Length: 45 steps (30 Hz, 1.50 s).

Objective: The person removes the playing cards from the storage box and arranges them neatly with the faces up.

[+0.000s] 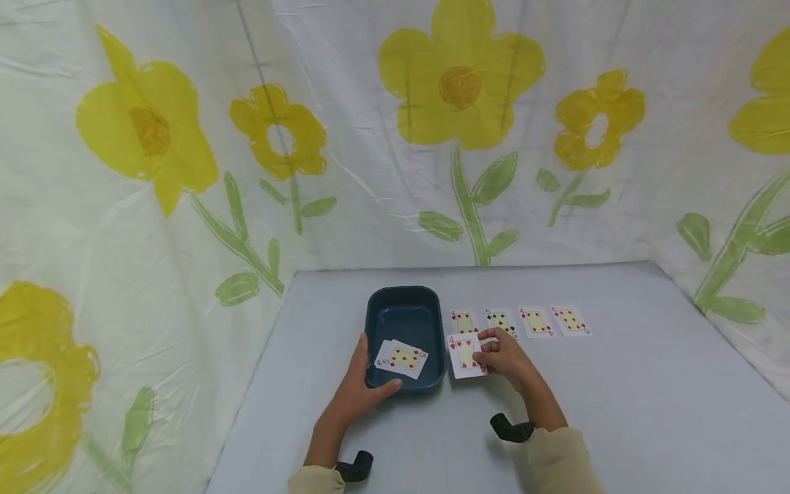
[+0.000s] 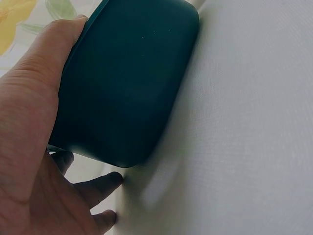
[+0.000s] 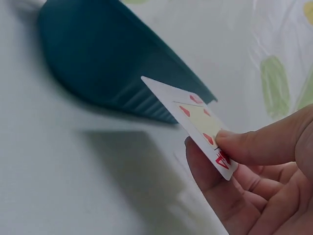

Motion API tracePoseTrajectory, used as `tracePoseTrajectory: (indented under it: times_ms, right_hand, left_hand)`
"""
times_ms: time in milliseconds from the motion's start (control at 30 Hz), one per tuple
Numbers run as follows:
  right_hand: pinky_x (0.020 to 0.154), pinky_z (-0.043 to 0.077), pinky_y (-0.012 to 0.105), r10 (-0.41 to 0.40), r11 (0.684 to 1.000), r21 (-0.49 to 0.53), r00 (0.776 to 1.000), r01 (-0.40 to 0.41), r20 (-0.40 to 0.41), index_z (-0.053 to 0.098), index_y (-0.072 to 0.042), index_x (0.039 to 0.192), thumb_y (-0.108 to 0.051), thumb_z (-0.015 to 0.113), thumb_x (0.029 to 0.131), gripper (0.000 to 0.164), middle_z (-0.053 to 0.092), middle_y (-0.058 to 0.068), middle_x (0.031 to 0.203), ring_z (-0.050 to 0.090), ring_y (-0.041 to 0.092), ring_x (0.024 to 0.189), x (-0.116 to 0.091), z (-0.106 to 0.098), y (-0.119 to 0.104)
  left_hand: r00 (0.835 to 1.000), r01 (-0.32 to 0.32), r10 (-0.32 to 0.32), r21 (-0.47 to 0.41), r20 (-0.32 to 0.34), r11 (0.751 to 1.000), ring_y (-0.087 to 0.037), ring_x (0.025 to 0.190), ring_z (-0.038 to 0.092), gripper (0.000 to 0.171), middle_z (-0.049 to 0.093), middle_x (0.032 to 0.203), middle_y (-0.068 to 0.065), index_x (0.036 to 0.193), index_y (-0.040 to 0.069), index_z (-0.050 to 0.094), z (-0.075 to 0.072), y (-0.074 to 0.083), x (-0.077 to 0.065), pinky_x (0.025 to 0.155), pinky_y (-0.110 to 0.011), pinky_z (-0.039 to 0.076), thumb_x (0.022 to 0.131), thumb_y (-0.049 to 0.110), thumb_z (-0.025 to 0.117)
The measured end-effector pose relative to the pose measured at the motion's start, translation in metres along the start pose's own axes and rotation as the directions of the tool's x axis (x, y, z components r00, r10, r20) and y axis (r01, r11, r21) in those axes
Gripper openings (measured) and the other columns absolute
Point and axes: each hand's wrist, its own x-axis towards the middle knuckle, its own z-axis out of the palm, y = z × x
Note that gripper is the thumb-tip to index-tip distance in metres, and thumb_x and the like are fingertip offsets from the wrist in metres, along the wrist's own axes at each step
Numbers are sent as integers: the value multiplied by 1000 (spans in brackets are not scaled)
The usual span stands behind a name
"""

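Note:
A dark teal tray (image 1: 404, 310) stands on the grey table, with playing cards (image 1: 402, 357) lying in its near part. My left hand (image 1: 364, 384) grips the tray's near left corner (image 2: 117, 98), thumb over the rim. My right hand (image 1: 503, 353) pinches a four of hearts (image 1: 465, 355) between thumb and fingers, lifted just right of the tray; the right wrist view shows the card (image 3: 195, 117) tilted in the air beside the tray wall (image 3: 112, 63). Several cards lie face up in a row (image 1: 535, 322) behind the right hand.
The grey table (image 1: 617, 412) is bounded by a white cloth with yellow flowers (image 1: 457, 82) at the back and both sides. Black wrist straps (image 1: 511, 429) sit on both forearms.

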Motion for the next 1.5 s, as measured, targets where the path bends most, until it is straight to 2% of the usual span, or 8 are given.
tracePoseTrajectory:
  times_ms: [100, 433, 700, 1067, 1233, 1500]
  right_hand:
    - [62, 49, 30, 4, 1000, -9, 1000, -5, -29, 52, 1, 122, 0, 72, 89, 39, 60, 10, 91, 58, 20, 75, 0, 2, 6]
    - [61, 56, 32, -14, 986, -165, 995, -2, -94, 52, -1, 115, -7, 70, 90, 32, 60, 13, 90, 62, 23, 71, -2, 10, 15]
    - [55, 52, 30, -37, 945, -328, 990, -8, -133, 53, -1, 109, -10, 72, 88, 29, 59, 10, 81, 59, 20, 63, -2, 12, 19]
    - [51, 52, 30, -47, 914, -406, 990, -12, -136, 51, 0, 113, -10, 74, 87, 36, 59, 10, 79, 60, 19, 56, -5, 10, 15]
    - [51, 49, 30, -39, 896, -442, 988, -32, -151, 52, 0, 114, -12, 76, 85, 40, 59, 11, 81, 59, 21, 59, -4, 10, 15]
    - [59, 46, 35, -81, 856, -517, 980, -23, -179, 53, 2, 113, -14, 78, 82, 43, 57, 13, 87, 56, 27, 76, 0, 12, 17]
  left_hand:
    - [1000, -2, 2, 2, 0, 1000, -29, 152, 8, 117, 3, 168, -7, 163, 16, 1, 0, -2, 1, 116, -57, 18, 82, 46, 80]
    - [1000, -1, 1, 14, 1, 1000, -29, 152, 9, 118, 3, 168, -7, 163, 17, 1, 2, -3, 1, 116, -57, 18, 81, 52, 79]
    - [1000, -1, 1, -6, 3, 1000, -29, 152, 8, 116, 3, 168, -6, 163, 18, 1, 1, -3, 2, 116, -58, 18, 82, 45, 80]
    - [1000, -7, 7, -12, 5, 1000, -27, 153, 4, 117, 0, 168, -5, 162, 18, -2, 0, -1, 1, 117, -56, 15, 83, 47, 80]
    - [1000, -2, 2, -10, 7, 1000, -27, 153, 4, 117, 1, 168, -6, 162, 18, -2, -1, 2, 1, 117, -56, 15, 83, 46, 79]
    - [1000, 4, -4, -6, 8, 1000, -27, 153, 5, 117, 1, 168, -6, 162, 18, -1, -2, 1, 0, 117, -57, 16, 83, 47, 80]
